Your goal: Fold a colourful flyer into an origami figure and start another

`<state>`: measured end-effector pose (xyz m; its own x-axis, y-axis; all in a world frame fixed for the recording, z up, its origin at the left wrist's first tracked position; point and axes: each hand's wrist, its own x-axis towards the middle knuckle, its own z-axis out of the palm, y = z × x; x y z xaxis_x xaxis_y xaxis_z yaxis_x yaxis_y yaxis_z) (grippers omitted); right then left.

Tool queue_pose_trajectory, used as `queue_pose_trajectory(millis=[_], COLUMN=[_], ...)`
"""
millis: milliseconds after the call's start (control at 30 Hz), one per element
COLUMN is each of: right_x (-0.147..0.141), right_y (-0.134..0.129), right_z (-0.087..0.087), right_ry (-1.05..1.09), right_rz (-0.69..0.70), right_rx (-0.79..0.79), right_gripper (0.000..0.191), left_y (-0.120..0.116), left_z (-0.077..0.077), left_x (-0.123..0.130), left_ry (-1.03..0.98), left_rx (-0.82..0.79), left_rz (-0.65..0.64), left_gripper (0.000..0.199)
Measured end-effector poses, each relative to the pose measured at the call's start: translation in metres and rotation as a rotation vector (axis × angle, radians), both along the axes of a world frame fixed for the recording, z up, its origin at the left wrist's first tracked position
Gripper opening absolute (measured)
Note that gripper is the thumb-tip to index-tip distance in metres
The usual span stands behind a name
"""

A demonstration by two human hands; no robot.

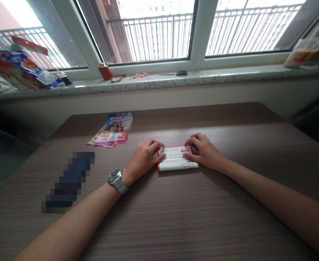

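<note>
A white folded leaflet (173, 159) with red edges and small print lies near the middle of the table. My left hand (146, 156) grips its left edge, thumb on top and fingers curled at the far corner. On the opposite side, my right hand (201, 150) pinches the right edge in the same manner, its thumb resting on the print. The near edge of the leaflet looks rounded, like a fold. A silver watch (117, 180) is on my left wrist.
A stack of colourful flyers (114, 128) lies at the table's back left, with a blurred-out dark object (71, 179) nearer me. Along the granite windowsill (154, 82) are scissors (179, 73), a red-brown small container (105, 72), snack packages (26, 67) and a plastic bag (302, 52).
</note>
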<state>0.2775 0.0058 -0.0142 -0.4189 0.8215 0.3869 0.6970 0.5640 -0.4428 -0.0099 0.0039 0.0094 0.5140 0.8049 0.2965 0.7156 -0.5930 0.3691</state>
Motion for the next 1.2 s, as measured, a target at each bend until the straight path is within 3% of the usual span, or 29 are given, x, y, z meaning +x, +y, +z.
queue_pose_trajectory(millis=[1200], right_x=[0.0004], right_y=[0.0014], right_z=[-0.0024], right_ry=[-0.014], right_rz=[0.004], right_rx=[-0.001], right_gripper=[0.029], left_y=[0.0042], left_z=[-0.007], left_x=[-0.0017], left_ry=[0.017], left_rx=[0.044], left_rz=[-0.039], left_gripper=[0.02])
